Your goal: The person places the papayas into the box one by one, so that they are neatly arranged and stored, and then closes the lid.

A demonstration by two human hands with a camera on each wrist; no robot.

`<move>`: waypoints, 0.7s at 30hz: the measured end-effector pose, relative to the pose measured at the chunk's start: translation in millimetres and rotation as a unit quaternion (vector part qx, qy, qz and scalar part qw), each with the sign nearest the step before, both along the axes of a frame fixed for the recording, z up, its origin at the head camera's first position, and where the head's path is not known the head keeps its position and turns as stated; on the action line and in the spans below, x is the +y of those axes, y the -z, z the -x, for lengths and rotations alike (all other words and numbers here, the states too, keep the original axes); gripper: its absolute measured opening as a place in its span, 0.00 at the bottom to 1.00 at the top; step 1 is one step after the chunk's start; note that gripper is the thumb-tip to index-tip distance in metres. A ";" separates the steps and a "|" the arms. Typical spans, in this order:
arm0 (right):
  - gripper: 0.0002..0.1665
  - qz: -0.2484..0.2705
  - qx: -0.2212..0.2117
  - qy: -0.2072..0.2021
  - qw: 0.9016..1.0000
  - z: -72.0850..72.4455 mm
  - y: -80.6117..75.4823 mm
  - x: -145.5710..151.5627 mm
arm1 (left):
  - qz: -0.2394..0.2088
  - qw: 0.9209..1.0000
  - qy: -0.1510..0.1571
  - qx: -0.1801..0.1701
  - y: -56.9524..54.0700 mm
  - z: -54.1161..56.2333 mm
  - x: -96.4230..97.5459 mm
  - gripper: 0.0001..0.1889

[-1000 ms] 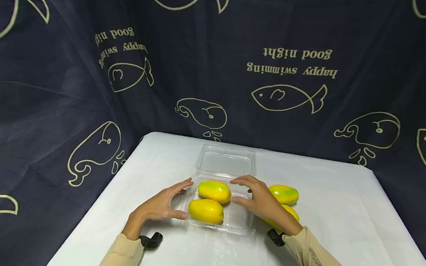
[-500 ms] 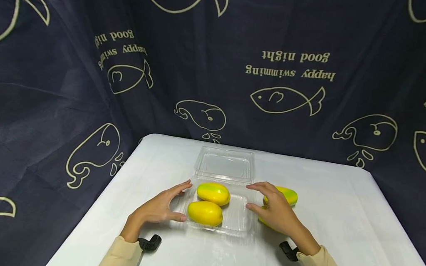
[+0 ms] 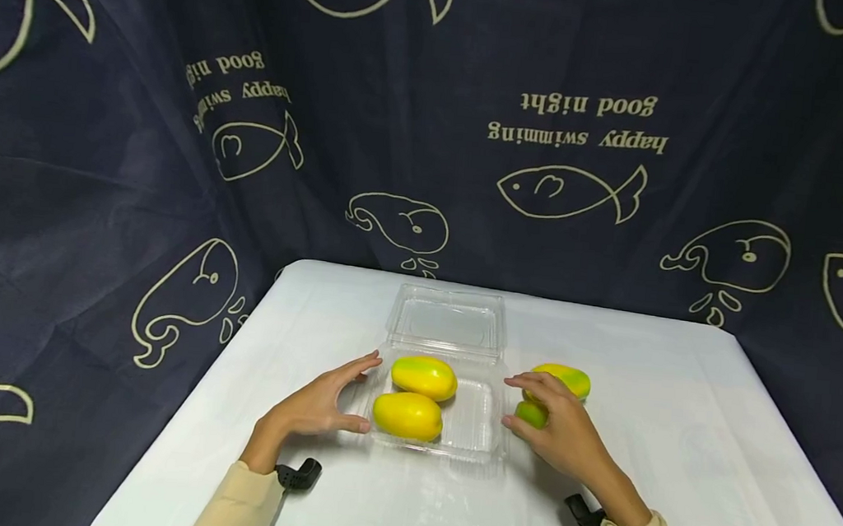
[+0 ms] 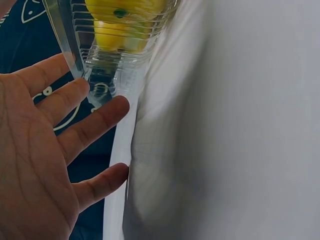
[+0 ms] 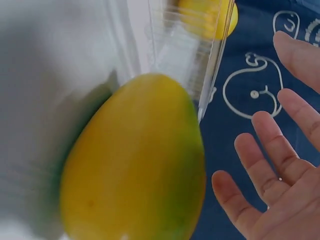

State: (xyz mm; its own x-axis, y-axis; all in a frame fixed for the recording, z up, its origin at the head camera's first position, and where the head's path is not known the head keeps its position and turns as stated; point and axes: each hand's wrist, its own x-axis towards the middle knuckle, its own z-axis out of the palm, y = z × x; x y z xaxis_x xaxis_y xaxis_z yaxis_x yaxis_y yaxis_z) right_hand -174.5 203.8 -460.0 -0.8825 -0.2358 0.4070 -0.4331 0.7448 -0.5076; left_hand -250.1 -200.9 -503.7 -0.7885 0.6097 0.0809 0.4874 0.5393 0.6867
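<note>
An open clear plastic clamshell box (image 3: 475, 408) holds two yellow papaya-shaped fruits, the far one (image 3: 423, 378) with a green streak and the near one (image 3: 407, 415) plainer yellow. My left hand (image 3: 317, 403) is spread beside the box's left side, fingertips close to its wall. My right hand (image 3: 557, 426) stands just right of the box, thumb and fingers apart around the green end of a third fruit (image 3: 531, 414), which it partly hides. In the right wrist view that yellow-green fruit (image 5: 135, 160) lies beside the spread fingers. A fourth fruit (image 3: 567, 378) rests behind that hand.
The box's lid (image 3: 447, 319) lies folded back, away from me. A white cloth (image 3: 676, 432) covers the table, and a dark blue curtain (image 3: 433, 115) printed with fish hangs along its far side and around the left and right.
My right hand has drawn back to the right, from beside the fruits in the box to the loose fruits. The left hand has stayed in place.
</note>
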 end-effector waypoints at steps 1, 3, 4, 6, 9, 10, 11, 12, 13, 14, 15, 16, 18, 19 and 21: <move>0.31 0.002 0.002 0.005 1.000 -1.5 0.7 1.9 | 0.000 1.000 0.000 0.000 -0.1 -0.1 0.1 0.53; 0.32 0.007 0.007 0.015 1.000 -4.0 2.2 6.3 | 0.000 1.000 0.000 0.001 -0.2 -0.1 0.2 0.53; 0.33 0.009 0.008 0.020 1.000 -4.9 3.0 8.6 | 0.000 1.000 0.001 0.002 -0.3 -0.1 0.2 0.53; 0.33 0.009 0.013 0.028 0.999 -6.5 4.5 12.9 | -0.001 1.000 0.002 0.003 -0.3 0.0 0.5 0.54; 0.34 0.006 0.016 0.044 0.999 -8.4 7.9 19.1 | -0.001 1.000 0.004 0.003 -0.2 0.0 0.9 0.54; 0.34 0.007 0.015 0.048 0.999 -8.7 8.8 20.8 | -0.002 1.000 0.005 0.003 -0.4 0.1 0.9 0.54; 0.34 0.008 0.013 0.052 0.999 -9.2 9.6 22.2 | -0.002 1.000 0.005 0.002 -0.6 0.1 0.8 0.54; 0.34 0.009 0.008 0.055 0.998 -9.8 10.3 23.6 | -0.002 1.000 0.005 0.002 -0.8 0.1 0.8 0.54; 0.34 0.009 0.003 0.061 0.998 -10.2 11.4 25.1 | -0.001 1.000 0.004 0.001 -0.9 0.1 0.7 0.54; 0.34 0.010 -0.003 0.064 0.998 -10.7 11.7 26.3 | -0.001 1.000 0.004 0.001 -0.9 0.0 0.7 0.54; 0.34 0.010 -0.007 0.067 0.998 -11.5 12.1 27.3 | -0.001 1.000 0.003 -0.001 -1.0 -0.1 0.7 0.54; 0.34 0.010 -0.012 0.070 0.997 -12.3 12.4 28.3 | -0.002 1.000 0.003 -0.002 -0.8 -0.1 0.7 0.54; 0.33 0.009 -0.018 0.074 0.997 -13.1 14.0 30.4 | -0.003 1.000 0.003 -0.002 -0.6 -0.4 0.6 0.54; 0.33 0.009 -0.019 0.077 0.997 -13.4 14.9 31.4 | -0.002 1.000 0.004 -0.003 -0.5 -0.5 0.6 0.54; 0.34 0.010 -0.017 0.079 0.997 -14.4 16.7 33.4 | -0.002 1.000 0.004 -0.003 -0.7 -0.9 0.9 0.54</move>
